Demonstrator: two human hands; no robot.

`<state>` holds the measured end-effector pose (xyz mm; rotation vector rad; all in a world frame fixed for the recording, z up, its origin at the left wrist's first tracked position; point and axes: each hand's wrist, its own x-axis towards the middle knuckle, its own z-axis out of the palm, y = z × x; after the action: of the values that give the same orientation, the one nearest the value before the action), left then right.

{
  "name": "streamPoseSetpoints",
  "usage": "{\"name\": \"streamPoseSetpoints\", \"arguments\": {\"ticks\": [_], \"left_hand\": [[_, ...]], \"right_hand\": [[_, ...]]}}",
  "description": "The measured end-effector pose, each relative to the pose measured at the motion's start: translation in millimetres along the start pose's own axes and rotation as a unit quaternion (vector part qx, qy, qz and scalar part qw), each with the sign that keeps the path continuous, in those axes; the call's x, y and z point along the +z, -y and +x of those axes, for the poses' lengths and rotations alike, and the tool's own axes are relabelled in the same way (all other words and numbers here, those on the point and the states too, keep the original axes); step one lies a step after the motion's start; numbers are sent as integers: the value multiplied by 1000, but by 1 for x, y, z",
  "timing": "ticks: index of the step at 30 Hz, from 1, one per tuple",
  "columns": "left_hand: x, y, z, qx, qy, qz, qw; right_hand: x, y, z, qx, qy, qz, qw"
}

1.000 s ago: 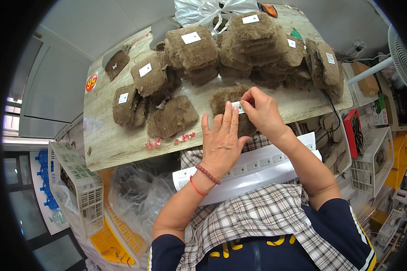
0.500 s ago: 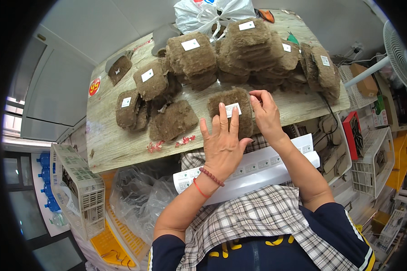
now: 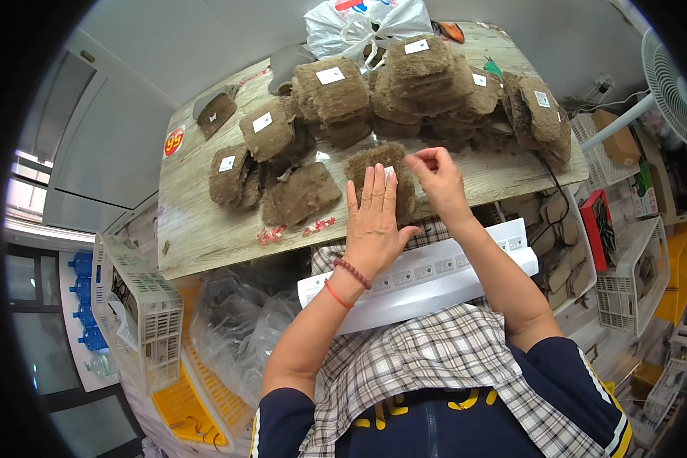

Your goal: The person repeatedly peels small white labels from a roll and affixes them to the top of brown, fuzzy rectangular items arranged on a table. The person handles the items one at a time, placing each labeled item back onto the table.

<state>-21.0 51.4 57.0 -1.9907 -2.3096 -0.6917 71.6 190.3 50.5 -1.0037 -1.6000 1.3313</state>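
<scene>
A brown, fuzzy, fibrous pad [image 3: 362, 160] lies near the table's front edge. My left hand [image 3: 372, 217] presses flat on it, fingers stretched out and partly covering a small white label [image 3: 389, 172]. Beside the pad's right edge is my right hand [image 3: 441, 187], with thumb and fingers curled together; whatever they pinch, if anything, is too small to make out. Across my lap, under both forearms, rests a white sheet with a row of small printed labels [image 3: 424, 271]. Just left of the pad, another brown pad [image 3: 301, 195] shows no label.
Stacks of labelled brown pads [image 3: 330, 91] fill the table's far side, before a white plastic bag [image 3: 370, 27]. Clear plastic bags [image 3: 237, 328] and a white crate [image 3: 156, 328] stand at left. A red box [image 3: 597, 229], another crate [image 3: 630, 282] and a fan [image 3: 672, 91] are at right.
My left hand has slid slightly up and its fingers have drawn together over the label. My right hand has shifted a little left, its fingers more curled. The view has tilted slightly.
</scene>
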Motion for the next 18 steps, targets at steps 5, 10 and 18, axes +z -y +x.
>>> {"name": "streamPoseSetpoints", "arguments": {"ticks": [5, 10, 18], "left_hand": [[-16, 17, -7, 20, -63, -150, 987], [-36, 46, -40, -144, -192, -224, 945], [-46, 74, -137, -185, -21, -135, 973]], "right_hand": [[-1, -17, -1, 2, 68, 1, 998], [-6, -5, -5, -8, 41, 58, 997], [-55, 10, 12, 72, 99, 228, 966]]}}
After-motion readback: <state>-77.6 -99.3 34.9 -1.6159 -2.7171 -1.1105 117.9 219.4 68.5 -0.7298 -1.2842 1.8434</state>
